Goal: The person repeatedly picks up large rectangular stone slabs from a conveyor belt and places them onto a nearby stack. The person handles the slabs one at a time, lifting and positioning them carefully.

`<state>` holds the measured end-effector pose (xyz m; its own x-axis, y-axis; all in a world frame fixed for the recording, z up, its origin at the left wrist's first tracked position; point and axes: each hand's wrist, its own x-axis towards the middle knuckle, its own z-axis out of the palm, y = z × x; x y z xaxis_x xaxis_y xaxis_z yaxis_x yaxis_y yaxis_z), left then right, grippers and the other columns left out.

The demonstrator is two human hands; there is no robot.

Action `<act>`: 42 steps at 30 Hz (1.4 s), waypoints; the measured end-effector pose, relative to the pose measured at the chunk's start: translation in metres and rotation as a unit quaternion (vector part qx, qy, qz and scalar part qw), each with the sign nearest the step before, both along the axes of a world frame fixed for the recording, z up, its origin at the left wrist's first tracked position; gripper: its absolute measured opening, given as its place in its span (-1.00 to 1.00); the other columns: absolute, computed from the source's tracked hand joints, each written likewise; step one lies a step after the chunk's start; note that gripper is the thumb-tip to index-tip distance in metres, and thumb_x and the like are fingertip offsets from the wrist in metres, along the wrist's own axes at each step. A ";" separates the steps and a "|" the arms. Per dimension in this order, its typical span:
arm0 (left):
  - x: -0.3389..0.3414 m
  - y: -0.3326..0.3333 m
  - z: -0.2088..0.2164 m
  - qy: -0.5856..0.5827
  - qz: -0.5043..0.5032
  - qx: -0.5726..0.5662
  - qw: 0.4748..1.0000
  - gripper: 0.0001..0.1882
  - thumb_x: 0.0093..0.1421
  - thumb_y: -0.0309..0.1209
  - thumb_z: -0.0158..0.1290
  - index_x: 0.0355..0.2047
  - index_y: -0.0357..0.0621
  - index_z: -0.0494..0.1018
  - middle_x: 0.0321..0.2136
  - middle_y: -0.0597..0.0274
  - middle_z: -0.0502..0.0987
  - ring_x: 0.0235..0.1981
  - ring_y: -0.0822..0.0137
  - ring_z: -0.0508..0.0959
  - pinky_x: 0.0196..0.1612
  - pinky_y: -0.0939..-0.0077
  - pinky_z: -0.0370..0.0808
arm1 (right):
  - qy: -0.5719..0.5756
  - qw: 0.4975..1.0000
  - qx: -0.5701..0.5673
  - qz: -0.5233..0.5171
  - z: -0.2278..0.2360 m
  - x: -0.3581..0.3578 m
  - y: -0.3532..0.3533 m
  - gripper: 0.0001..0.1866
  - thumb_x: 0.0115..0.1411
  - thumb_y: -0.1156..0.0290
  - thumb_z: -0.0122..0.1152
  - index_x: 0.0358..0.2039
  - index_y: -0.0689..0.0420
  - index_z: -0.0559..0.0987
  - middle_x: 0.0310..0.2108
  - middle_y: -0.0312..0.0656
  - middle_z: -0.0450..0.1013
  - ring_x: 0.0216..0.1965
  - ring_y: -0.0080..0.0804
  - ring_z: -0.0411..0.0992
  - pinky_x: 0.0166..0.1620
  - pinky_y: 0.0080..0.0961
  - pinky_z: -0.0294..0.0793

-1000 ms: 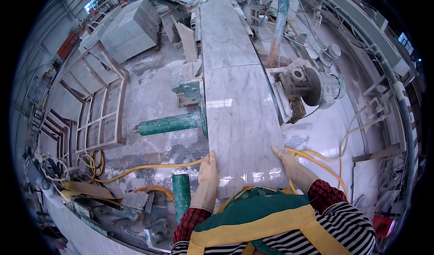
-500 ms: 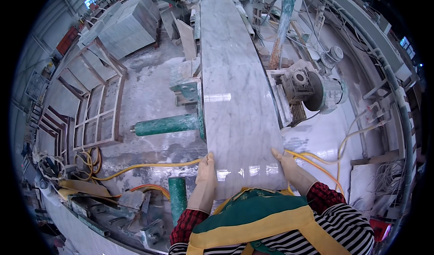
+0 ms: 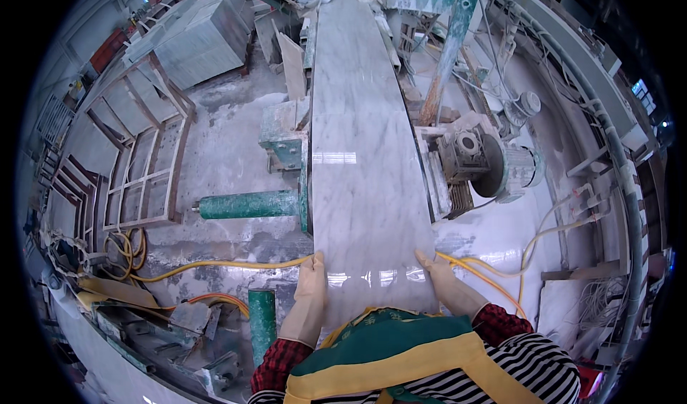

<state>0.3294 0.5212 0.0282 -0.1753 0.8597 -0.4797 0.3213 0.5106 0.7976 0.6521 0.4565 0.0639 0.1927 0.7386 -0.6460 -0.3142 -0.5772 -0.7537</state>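
A long polished slab of white marble with grey veins (image 3: 372, 211) lies in front of me on a narrow conveyor. My left hand (image 3: 308, 293), in a cream glove, grips its left edge near the close end. On the opposite edge my right hand (image 3: 452, 282), gloved alike, holds on with its thumb showing over the top. The fingers under the slab are hidden on both sides. Beyond a thin cross seam, a second marble slab (image 3: 358, 60) continues away from me. My green and yellow apron (image 3: 386, 343) covers the slab's near end.
Left of the conveyor, a green roller (image 3: 247, 205) sticks out sideways, and another green roller (image 3: 262, 325) stands by my left forearm. A motor with a gearbox (image 3: 494, 161) sits close on the right. Yellow hoses (image 3: 215, 264) cross the floor. Metal frames (image 3: 147, 168) stand farther left.
The whole view has shifted a little, so the conveyor and both hands appear slightly more to the left and lower. Both hands keep their hold on the slab's edges.
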 end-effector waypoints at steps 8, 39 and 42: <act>-0.017 0.003 -0.031 -0.198 -0.004 0.016 0.980 -0.33 0.45 0.11 -0.13 0.17 -0.28 0.50 0.05 0.00 0.61 0.08 0.18 0.56 0.17 0.23 0.42 | 0.016 0.998 0.002 0.053 0.064 -0.013 0.007 -0.40 0.39 0.17 0.24 0.31 0.23 0.40 0.19 -0.07 0.48 0.13 -0.22 0.48 0.20 -0.27 0.48; -0.011 -0.078 -0.023 -0.323 -0.035 -0.064 0.944 -0.29 0.44 0.15 -0.05 0.25 -0.27 0.40 0.05 -0.03 0.59 -0.02 0.17 0.59 0.06 0.33 0.51 | -0.699 0.441 0.329 0.456 0.013 -0.095 -0.031 -0.08 0.00 0.33 0.32 0.42 0.17 0.26 0.33 0.31 0.21 0.38 0.34 0.12 0.43 0.22 -0.02; -0.024 -0.090 -0.027 -0.288 -0.042 0.099 0.951 -0.36 0.44 0.09 -0.04 0.27 -0.16 0.40 0.05 -0.05 0.59 0.03 0.18 0.59 0.08 0.34 0.51 | -0.699 0.424 0.317 0.481 0.005 -0.098 -0.022 -0.07 0.03 0.39 0.26 0.46 0.16 0.19 0.40 0.36 0.12 0.43 0.37 0.05 0.46 0.23 -0.09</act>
